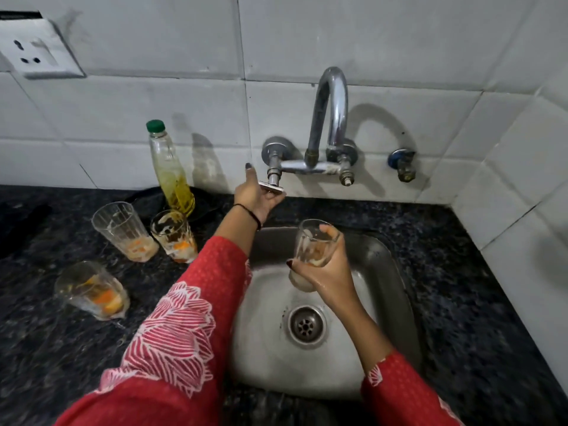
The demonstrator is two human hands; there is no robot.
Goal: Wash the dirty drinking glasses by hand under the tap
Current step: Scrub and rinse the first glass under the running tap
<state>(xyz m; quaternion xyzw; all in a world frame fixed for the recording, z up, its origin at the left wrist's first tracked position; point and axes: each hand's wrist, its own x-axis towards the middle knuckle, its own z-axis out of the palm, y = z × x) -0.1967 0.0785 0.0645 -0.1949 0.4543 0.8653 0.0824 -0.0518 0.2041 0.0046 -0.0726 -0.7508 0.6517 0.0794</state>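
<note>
While our left hand (257,195) grips the tap lever (272,187), our right hand (328,278) holds a dirty glass (310,245) over the sink (396,272).
Right fingers wrap the tilted glass, mouth up and far, just near of the spout (333,96); three other dirty glasses (124,232) stand left on the desk (46,333).

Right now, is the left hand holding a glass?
No, the left hand grips the tap handle, while the right hand holds the glass over the sink.
</note>
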